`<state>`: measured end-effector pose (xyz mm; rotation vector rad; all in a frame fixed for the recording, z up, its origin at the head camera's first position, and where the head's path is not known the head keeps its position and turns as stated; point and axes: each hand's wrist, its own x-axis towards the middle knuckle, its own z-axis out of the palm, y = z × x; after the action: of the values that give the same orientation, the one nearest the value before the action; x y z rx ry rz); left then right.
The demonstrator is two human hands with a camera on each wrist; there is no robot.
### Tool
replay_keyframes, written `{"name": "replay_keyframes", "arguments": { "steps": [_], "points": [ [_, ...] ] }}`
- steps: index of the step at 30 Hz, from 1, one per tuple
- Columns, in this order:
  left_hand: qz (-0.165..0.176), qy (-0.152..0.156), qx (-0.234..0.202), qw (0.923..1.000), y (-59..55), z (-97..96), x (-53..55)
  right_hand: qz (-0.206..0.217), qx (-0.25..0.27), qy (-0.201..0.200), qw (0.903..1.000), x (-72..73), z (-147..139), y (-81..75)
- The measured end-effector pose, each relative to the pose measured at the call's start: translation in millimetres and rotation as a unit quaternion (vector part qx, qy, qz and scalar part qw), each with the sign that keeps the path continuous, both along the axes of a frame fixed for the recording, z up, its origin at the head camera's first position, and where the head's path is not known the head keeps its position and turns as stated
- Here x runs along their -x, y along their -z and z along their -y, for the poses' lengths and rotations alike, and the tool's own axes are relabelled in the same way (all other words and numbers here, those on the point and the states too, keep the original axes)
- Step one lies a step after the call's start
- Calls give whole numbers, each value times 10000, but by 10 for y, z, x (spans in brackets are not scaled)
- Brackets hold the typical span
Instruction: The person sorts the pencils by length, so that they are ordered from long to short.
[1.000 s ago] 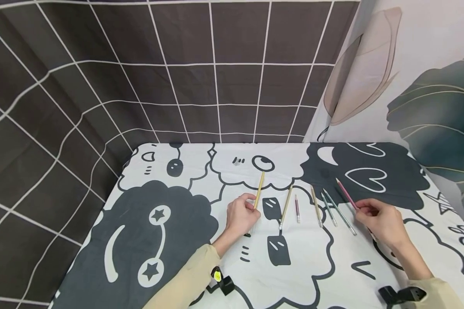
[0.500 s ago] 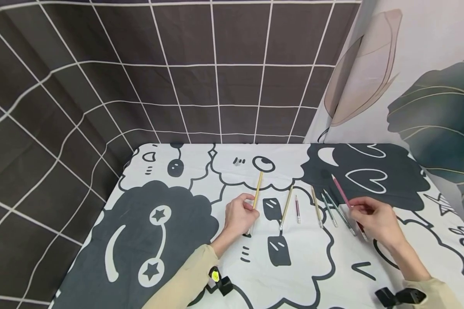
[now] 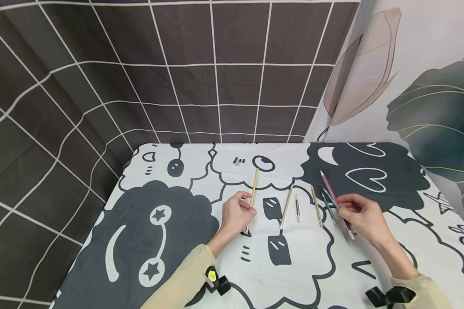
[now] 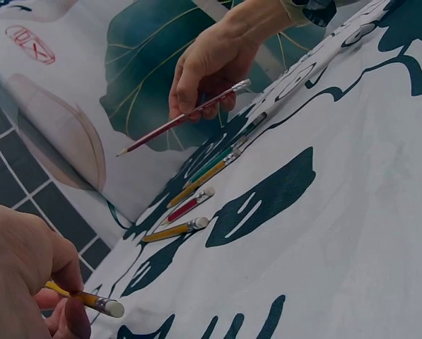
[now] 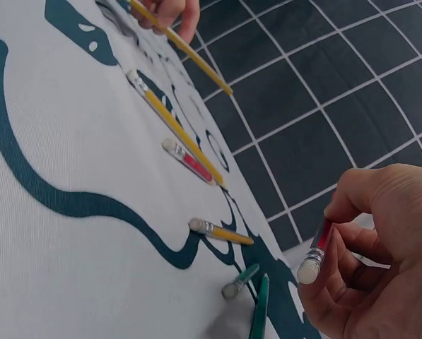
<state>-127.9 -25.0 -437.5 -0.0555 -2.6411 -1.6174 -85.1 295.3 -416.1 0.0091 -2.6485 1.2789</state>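
Note:
My left hand (image 3: 237,213) pinches a yellow pencil (image 3: 254,182) between thumb and fingers, its eraser end (image 4: 112,308) towards me. My right hand (image 3: 362,216) grips a red pencil (image 3: 327,183), its point away from me and its white eraser (image 5: 309,272) showing below the fingers. In the left wrist view this red pencil is held above the cloth. Between the hands lie a yellow pencil (image 3: 286,208), a short red pencil (image 3: 297,209) and another yellow pencil (image 3: 316,207). Two green pencils lie beside them; the right one (image 5: 261,311) is partly hidden under the red pencil in the head view.
A white cloth with dark cartoon shapes (image 3: 301,274) covers the table. Behind it hangs a dark curtain with a white grid (image 3: 236,86). At the right is a pale curtain with leaf prints (image 3: 441,107). A black wrist camera (image 3: 390,296) sits on the right sleeve.
My right hand has moved left with the red pencil, from right of the green pencils to over the right one. My left hand has shifted slightly left with the yellow pencil.

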Motion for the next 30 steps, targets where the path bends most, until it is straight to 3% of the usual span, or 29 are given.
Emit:
{"name": "replay_keyframes", "arguments": {
  "steps": [8, 16, 30],
  "points": [
    [72, -224, -147, 9996, -36, 45, -16, -97, 143, -134, 9998, 25, 133, -25],
    [83, -247, -259, 9993, -48, 97, -43, -39, 378, -219, 9990, 58, 283, -13],
    [205, -500, 21, 9985, -29, 243, -45, 193, 915, -370, 9949, 115, 664, -32]
  ]
}}
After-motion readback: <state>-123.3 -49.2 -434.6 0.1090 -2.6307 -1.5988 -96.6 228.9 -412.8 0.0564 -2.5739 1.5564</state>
